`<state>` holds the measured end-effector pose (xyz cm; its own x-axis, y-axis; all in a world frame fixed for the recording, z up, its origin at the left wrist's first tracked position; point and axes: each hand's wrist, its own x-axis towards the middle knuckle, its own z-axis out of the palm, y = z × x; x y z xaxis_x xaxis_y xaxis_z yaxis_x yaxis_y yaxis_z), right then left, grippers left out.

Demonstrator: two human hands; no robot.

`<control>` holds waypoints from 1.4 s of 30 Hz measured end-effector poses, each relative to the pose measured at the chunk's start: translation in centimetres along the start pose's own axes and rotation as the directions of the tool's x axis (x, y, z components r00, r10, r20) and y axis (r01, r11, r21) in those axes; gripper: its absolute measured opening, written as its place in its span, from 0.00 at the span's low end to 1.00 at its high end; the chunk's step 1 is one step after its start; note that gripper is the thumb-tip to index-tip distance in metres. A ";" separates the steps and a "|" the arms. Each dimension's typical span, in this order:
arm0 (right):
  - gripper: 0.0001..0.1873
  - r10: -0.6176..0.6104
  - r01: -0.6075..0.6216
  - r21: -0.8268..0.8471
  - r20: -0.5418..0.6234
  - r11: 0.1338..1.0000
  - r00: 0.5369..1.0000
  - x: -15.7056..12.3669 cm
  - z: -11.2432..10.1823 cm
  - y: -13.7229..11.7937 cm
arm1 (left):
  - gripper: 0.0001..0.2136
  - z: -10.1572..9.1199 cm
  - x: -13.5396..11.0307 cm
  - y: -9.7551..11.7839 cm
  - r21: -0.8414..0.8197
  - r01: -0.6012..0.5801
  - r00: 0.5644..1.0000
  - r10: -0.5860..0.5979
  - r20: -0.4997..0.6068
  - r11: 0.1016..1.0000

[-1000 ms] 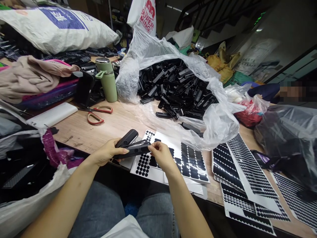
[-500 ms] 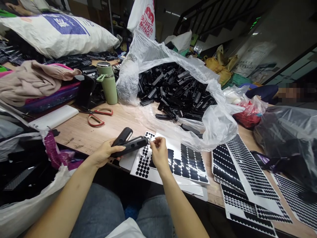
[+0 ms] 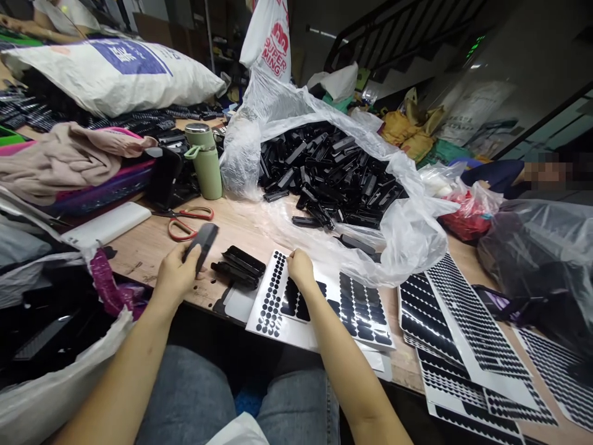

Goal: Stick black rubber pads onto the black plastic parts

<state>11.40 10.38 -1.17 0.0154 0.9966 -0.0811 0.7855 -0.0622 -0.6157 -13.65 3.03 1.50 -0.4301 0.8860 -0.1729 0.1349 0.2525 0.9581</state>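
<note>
My left hand (image 3: 178, 272) is closed around a long black plastic piece (image 3: 204, 242), held tilted above the table to the left of the sheets. More black plastic pieces (image 3: 238, 267) lie together on the table just to its right. My right hand (image 3: 300, 267) is closed over the top of a white sheet of black stickers (image 3: 290, 324), beside its columns of small round dots. Its fingertips point away from me, so whatever they pinch is hidden. Larger rounded black stickers (image 3: 364, 309) cover the sheet's right side.
A clear plastic bag (image 3: 412, 228) spills many black plastic pieces (image 3: 333, 167) behind the sheets. Red-handled scissors (image 3: 185, 228), a green flask (image 3: 206, 167) and a white slab-like box (image 3: 109, 224) stand at left. More sticker sheets (image 3: 472, 321) overlap at right. Other people sit beyond.
My left hand has moved left and up, with one black piece raised upright in it. Other black pieces now rest on the table. My right hand has shifted slightly, to the sheet's top.
</note>
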 end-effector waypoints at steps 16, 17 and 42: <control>0.06 -0.178 0.142 0.459 0.036 0.877 0.983 -10.8 -3.5 -6.0 | 0.13 5.2 -5.0 4.1 -0.006 0.294 0.822 -0.249 0.512 0.956; 0.06 -0.172 0.138 0.456 0.034 0.879 0.984 -10.7 -3.4 -5.9 | 0.13 5.3 -5.1 4.0 -0.003 0.288 0.827 -0.247 0.506 0.958; 0.11 0.202 -0.206 -0.048 -0.076 0.977 0.976 -2.5 -1.8 1.4 | 0.11 5.6 -5.8 1.8 0.119 0.266 0.800 -0.288 0.526 0.957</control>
<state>13.54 7.87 -0.44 0.2206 0.9647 -0.1439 0.7943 -0.2634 -0.5475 -5.92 0.47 2.94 0.0862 0.8411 -0.5340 0.1206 0.5233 0.8436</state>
